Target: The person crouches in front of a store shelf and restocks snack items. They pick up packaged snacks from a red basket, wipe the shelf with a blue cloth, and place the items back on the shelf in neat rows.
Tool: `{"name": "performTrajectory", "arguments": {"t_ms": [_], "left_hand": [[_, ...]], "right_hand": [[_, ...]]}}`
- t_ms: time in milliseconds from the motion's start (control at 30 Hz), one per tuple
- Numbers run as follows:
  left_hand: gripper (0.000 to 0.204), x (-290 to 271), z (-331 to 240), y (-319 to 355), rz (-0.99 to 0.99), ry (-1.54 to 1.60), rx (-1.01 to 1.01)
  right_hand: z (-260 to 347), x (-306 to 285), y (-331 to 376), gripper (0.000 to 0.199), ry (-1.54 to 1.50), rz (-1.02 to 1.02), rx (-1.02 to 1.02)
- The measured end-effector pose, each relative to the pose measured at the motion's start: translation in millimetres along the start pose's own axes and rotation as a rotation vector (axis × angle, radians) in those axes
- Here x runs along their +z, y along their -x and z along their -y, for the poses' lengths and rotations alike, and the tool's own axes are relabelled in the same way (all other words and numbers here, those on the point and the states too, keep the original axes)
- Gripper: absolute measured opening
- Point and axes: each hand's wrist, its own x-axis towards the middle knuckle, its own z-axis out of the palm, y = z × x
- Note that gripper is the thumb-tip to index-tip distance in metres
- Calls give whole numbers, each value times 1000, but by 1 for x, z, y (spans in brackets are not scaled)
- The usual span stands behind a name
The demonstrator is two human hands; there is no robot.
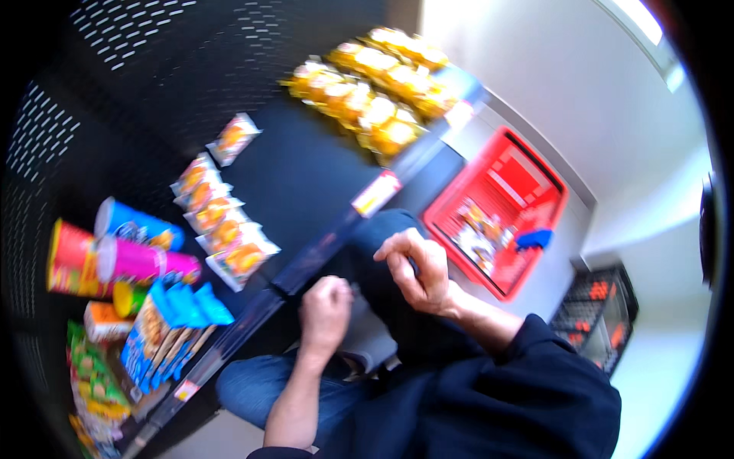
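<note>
Both hands hang above my bent knees, in front of a black shelf (306,172). My left hand (325,315) is curled into a fist near the shelf's front edge, and nothing sticks out of it. Higher and further right, my right hand (419,271) has its fingers bent inward, with no item showing in them. Just beyond it on the floor, a red shopping basket (501,214) contains several small wrapped packs (483,233). On the shelf, a row of small snack packs (222,214) lies left of my hands. Yellow-wrapped packs (367,107) fill rows further back.
Colourful snack tubes (141,237), blue bags (172,329) and green bags (95,375) crowd the shelf's left end. Price labels (376,193) line its front edge. A black crate (596,314) stands at the right by the white wall (566,69). A perforated black panel backs the shelf.
</note>
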Motion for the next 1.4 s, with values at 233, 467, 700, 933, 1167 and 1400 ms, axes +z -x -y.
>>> {"name": "performTrajectory", "arguments": {"t_ms": [233,467,700,933,1167,1400], "left_hand": [[33,5,-5,-3,91,115,-44],[40,11,-6,-9,139,144,-99],[40,28,0,-19,160,138,-153],[37,37,4,-33,154,149,-189],[36,39,-1,-37,150,154,-167],[33,33,-4,-29,62,49,-81]], "right_hand": [[-116,-148,77,18,154,-438,555],[-259,-235,148,27,412,-491,901],[-332,-220,184,44,536,187,1044],[-339,-149,167,101,717,507,1382],[-357,-172,195,91,237,206,1479],[-282,-227,181,34,-456,-247,1266]]}}
